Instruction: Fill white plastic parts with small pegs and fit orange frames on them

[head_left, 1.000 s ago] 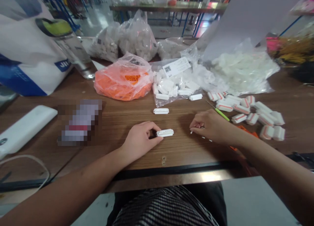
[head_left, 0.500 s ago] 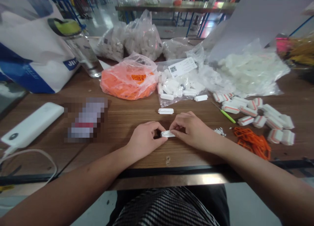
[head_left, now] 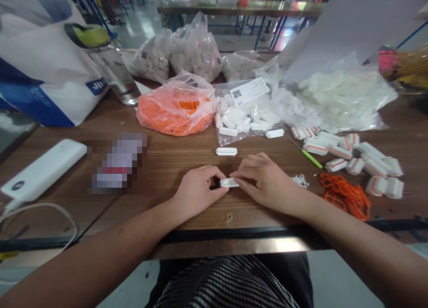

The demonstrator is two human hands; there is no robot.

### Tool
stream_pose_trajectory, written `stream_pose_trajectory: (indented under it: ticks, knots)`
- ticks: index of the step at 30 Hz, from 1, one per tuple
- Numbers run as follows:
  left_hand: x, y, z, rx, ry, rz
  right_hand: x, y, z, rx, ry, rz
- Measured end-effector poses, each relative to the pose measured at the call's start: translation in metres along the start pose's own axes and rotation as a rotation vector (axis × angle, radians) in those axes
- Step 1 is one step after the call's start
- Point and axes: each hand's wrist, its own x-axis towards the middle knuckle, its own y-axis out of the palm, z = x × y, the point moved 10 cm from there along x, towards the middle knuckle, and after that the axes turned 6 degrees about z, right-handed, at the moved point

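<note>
A small white plastic connector (head_left: 228, 182) rests on the wooden table (head_left: 174, 158) near its front edge. My left hand (head_left: 197, 190) pinches the connector's left end. My right hand (head_left: 267, 181) is closed against its right end, fingertips pressed together on it; whatever small piece they hold is hidden. Another white connector (head_left: 226, 151) lies loose just behind. A little heap of tiny white pieces (head_left: 300, 179) sits right of my right hand.
An orange bag (head_left: 175, 106) and clear bags of white parts (head_left: 247, 114) stand behind. Loose orange clips (head_left: 346, 195), finished connectors with orange stripes (head_left: 351, 154) and a green-handled tool (head_left: 309, 156) lie right. A white power bank (head_left: 43, 167) and a cable lie left.
One second ago my right hand was apart at the small white pieces; it has moved left to the connector and now stays pressed on it. My left hand kept its grip.
</note>
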Motion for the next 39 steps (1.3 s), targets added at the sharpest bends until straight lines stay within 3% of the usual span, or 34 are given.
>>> stream_pose_trajectory:
  ticks: [4,12,15,18,21,23,30,39]
  knots:
    - [0.0,0.0,0.0,0.003,0.001,-0.003,-0.006,-0.007,0.004,-0.041,-0.012,-0.07]
    - [0.001,-0.001,0.0,0.022,0.003,-0.011,-0.009,0.005,0.03,-0.342,-0.096,-0.116]
    - [0.001,-0.002,-0.001,0.016,0.002,-0.004,-0.016,-0.014,0.006,-0.168,0.004,-0.139]
    - [0.001,-0.002,-0.001,0.02,0.003,0.003,-0.033,-0.037,-0.046,-0.01,0.195,-0.178]
    - [0.002,-0.002,-0.001,0.017,0.005,0.004,-0.046,-0.034,-0.088,0.029,0.324,-0.021]
    - [0.002,-0.001,0.0,0.022,0.01,0.005,-0.053,-0.031,-0.101,0.025,0.381,0.038]
    - [0.002,-0.001,0.002,0.042,0.015,-0.001,-0.049,-0.014,-0.092,-0.092,0.346,0.149]
    - [0.002,-0.001,0.002,0.037,0.014,0.005,-0.043,-0.01,-0.093,-0.171,0.405,0.186]
